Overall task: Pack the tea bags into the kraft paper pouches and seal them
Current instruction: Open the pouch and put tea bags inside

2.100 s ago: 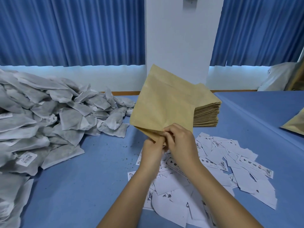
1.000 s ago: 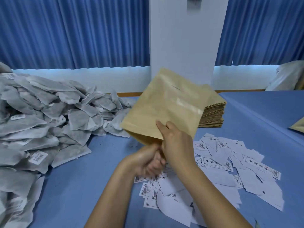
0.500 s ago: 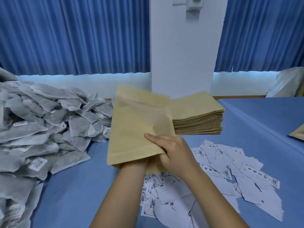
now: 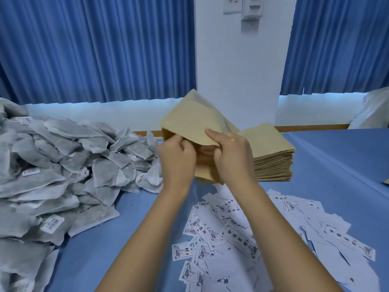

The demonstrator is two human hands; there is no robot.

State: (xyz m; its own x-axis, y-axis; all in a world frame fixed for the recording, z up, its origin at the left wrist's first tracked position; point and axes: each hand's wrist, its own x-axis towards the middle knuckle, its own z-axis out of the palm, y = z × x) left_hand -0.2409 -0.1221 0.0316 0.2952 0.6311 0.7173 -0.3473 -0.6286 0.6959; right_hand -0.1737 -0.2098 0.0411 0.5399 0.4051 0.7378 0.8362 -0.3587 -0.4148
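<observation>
Pouch of flat tan kraft paper, raised just left of the tall stack of matching kraft pouches. Mouth pulled apart, left hand pinching the lower lip, right hand pinching the upper lip. Probably light, thin and easily creased; best held by the mouth edges. Heap of grey mesh tea bags well left of the stack. Blue table stretching right of the stack, likely room for setting pouches down. Scattered white printed paper labels in front of the stack.

Cool daylight is glowing in beneath the curtains, lighting everything evenly. Shadows are falling faint; the edges are bowing.
</observation>
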